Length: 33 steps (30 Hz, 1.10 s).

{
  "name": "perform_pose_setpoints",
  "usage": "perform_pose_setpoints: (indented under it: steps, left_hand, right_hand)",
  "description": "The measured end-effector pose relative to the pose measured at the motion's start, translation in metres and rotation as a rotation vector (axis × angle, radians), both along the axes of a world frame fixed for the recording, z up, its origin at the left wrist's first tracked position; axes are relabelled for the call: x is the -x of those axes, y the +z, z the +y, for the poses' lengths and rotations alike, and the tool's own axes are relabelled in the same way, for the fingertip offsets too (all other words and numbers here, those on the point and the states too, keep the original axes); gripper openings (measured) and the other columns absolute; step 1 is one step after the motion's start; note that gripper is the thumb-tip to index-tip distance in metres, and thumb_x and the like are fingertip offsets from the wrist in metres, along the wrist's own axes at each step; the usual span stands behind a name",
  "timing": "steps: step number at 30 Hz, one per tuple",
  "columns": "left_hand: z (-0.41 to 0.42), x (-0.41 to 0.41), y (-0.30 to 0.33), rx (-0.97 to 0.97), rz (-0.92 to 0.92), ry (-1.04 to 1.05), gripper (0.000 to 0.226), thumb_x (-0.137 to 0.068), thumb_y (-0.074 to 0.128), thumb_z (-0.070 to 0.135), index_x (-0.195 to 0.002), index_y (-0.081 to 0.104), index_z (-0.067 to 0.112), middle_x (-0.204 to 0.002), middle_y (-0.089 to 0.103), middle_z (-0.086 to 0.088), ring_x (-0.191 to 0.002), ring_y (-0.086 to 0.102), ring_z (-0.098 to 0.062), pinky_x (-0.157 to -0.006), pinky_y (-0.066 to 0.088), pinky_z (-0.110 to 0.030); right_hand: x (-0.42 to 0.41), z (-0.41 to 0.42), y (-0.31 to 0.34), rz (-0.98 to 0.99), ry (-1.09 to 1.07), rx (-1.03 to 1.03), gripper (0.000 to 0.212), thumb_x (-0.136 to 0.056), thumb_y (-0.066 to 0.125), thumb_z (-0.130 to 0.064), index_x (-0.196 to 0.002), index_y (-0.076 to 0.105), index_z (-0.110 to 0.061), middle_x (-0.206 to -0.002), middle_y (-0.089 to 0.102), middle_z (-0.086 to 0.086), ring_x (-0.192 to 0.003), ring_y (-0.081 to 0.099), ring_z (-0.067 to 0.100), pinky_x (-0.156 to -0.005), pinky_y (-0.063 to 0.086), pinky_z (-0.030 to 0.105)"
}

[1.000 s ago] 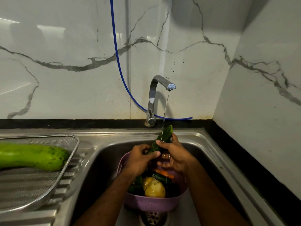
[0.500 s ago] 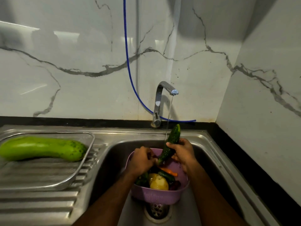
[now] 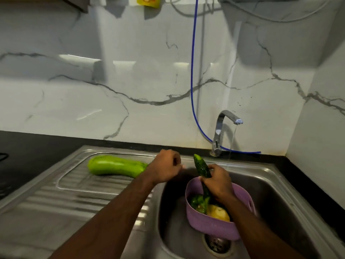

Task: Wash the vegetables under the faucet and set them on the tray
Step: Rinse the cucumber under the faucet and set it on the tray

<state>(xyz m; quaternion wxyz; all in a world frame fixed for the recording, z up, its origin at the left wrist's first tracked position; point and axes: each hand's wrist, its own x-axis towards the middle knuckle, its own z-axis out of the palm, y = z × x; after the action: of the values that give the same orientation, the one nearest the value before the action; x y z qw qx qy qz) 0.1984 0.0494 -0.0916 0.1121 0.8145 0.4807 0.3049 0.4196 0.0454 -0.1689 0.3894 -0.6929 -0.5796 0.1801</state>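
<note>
A person's right hand [image 3: 217, 181] grips a dark green, bumpy cucumber [image 3: 202, 170] upright over a lilac plastic colander [image 3: 209, 226] in the steel sink [image 3: 280, 193] at the lower right of the frame, off to the left of the thin stream falling from the chrome faucet [image 3: 222, 126]. The left hand [image 3: 164, 168], fingers loosely curled and holding nothing, hovers at frame centre above the sink's rim. One vegetable — a long, pale green bottle gourd [image 3: 115, 165] — already lies on the metal mesh tray [image 3: 74, 186] at centre left. Left to wash, by the look of it: the cucumber's neighbours in the colander, among them a yellow potato [image 3: 219, 214] and a green pepper [image 3: 197, 200].
</note>
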Motion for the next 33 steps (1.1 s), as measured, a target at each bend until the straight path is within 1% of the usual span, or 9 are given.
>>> perform_pose_setpoints:
  steps: [4,6,9,11,17,19,25,29,33]
  left_hand:
    - [-0.006,0.043,0.008,-0.022,-0.015,0.041,0.019,-0.082,0.075,0.029,-0.074,0.070,0.013,-0.066,0.067,0.003,-0.060,0.057,-0.006,-0.054,0.037,-0.010]
    - [-0.009,0.066,0.011,-0.004,-0.013,0.076,0.020,-0.083,0.075,0.030,-0.073,0.070,0.013,-0.067,0.067,0.004,-0.060,0.057,-0.006,-0.054,0.038,-0.012]
    - [-0.011,0.105,0.011,0.039,-0.019,0.115,0.020,-0.083,0.075,0.027,-0.070,0.068,0.014,-0.065,0.067,0.000,-0.059,0.056,-0.008,-0.056,0.042,-0.020]
    - [-0.014,0.133,0.010,0.068,-0.027,0.139,0.020,-0.083,0.075,0.023,-0.067,0.066,0.016,-0.063,0.065,0.000,-0.057,0.054,-0.007,-0.057,0.043,-0.023]
    - [-0.027,0.211,0.010,0.057,0.062,0.253,0.027,-0.078,0.076,0.014,-0.058,0.061,0.024,-0.056,0.059,0.007,-0.054,0.053,-0.002,-0.055,0.039,-0.018]
    - [-0.030,0.231,0.007,0.065,0.083,0.294,0.037,-0.075,0.075,0.011,-0.050,0.055,0.030,-0.053,0.054,0.011,-0.053,0.052,0.000,-0.053,0.035,-0.012]
    - [-0.039,0.261,-0.001,0.105,0.112,0.354,0.039,-0.074,0.074,0.010,-0.047,0.054,0.029,-0.052,0.054,0.012,-0.052,0.052,0.000,-0.055,0.040,-0.019]
    - [-0.038,0.266,-0.006,0.111,0.147,0.388,0.027,-0.072,0.075,0.018,-0.053,0.059,0.029,-0.061,0.062,0.009,-0.066,0.063,-0.010,-0.062,0.048,-0.023]
    - [-0.038,0.266,-0.009,0.109,0.169,0.378,0.029,-0.071,0.079,0.022,-0.053,0.058,0.027,-0.058,0.060,0.009,-0.062,0.060,-0.010,-0.060,0.042,-0.021]
  right_hand:
    - [0.017,-0.001,0.020,-0.048,0.087,-0.045,0.060,-0.075,0.089,-0.026,-0.130,0.066,-0.025,-0.119,0.071,-0.004,-0.109,0.065,0.016,-0.096,0.054,0.037]
    - [0.034,0.001,0.039,-0.075,0.177,-0.057,0.061,-0.076,0.090,-0.023,-0.131,0.065,-0.023,-0.119,0.070,-0.003,-0.108,0.063,0.012,-0.095,0.051,0.031]
    - [0.067,0.008,0.071,-0.104,0.277,-0.091,0.057,-0.075,0.090,-0.024,-0.127,0.067,-0.020,-0.116,0.071,0.000,-0.106,0.065,0.014,-0.097,0.051,0.030]
    - [0.094,0.010,0.091,-0.139,0.339,-0.102,0.054,-0.075,0.090,-0.026,-0.124,0.068,-0.018,-0.110,0.069,-0.001,-0.103,0.065,0.014,-0.093,0.050,0.027]
    - [0.179,0.019,0.128,-0.288,0.568,-0.059,0.055,-0.076,0.090,-0.028,-0.126,0.069,-0.018,-0.118,0.071,0.002,-0.100,0.063,0.012,-0.084,0.049,0.023]
    - [0.204,0.021,0.130,-0.361,0.623,-0.016,0.055,-0.076,0.090,-0.029,-0.126,0.069,-0.018,-0.121,0.071,0.003,-0.104,0.063,0.015,-0.089,0.050,0.025]
    - [0.266,0.016,0.110,-0.456,0.680,0.006,0.056,-0.080,0.087,-0.028,-0.130,0.067,-0.016,-0.128,0.068,0.007,-0.117,0.063,0.024,-0.103,0.052,0.039]
    - [0.285,0.017,0.083,-0.576,0.674,0.015,0.052,-0.080,0.086,-0.031,-0.126,0.068,-0.014,-0.126,0.068,0.011,-0.116,0.064,0.029,-0.098,0.053,0.036]
    - [0.287,0.015,0.056,-0.614,0.644,0.030,0.045,-0.085,0.079,-0.029,-0.124,0.068,-0.010,-0.127,0.067,0.014,-0.118,0.063,0.032,-0.093,0.049,0.033]
